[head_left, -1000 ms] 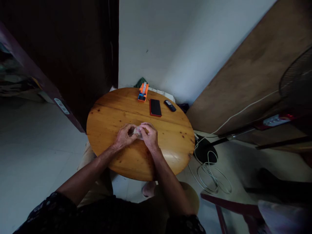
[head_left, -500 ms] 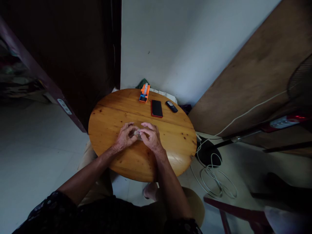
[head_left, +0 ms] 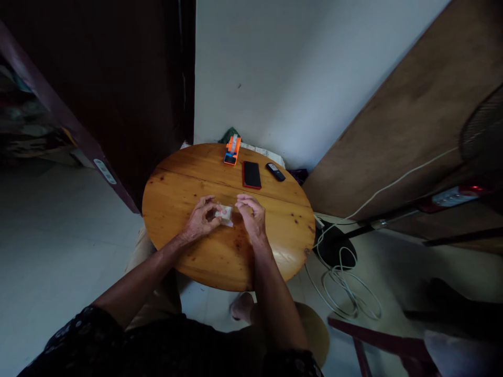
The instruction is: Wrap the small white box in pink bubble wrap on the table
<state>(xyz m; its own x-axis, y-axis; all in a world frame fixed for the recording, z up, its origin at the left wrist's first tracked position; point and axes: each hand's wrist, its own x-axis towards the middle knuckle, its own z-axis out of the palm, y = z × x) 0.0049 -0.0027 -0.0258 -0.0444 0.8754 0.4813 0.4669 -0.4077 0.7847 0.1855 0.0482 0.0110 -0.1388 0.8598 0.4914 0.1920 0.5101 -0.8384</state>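
My left hand (head_left: 203,216) pinches the left edge of a small whitish, partly see-through packet (head_left: 225,214) low over the round wooden table. A pale pinkish spot shows on the packet, but its exact kind is too small to tell. A short gap to the right, my right hand (head_left: 251,209) is raised with thumb and fingertips pressed together. Whatever those fingertips hold, if anything, is too small to make out.
Toward the table's (head_left: 176,188) far side lie an orange tape dispenser (head_left: 232,151), a dark phone with a red edge (head_left: 251,174) and a black remote-like handset (head_left: 275,172). A coiled white cable (head_left: 349,293) and a fan base (head_left: 338,246) are on the floor to the right.
My right hand has moved right, away from the packet, its fingers now drawn together. More of the packet shows, while my left hand has kept its grip in nearly the same place.
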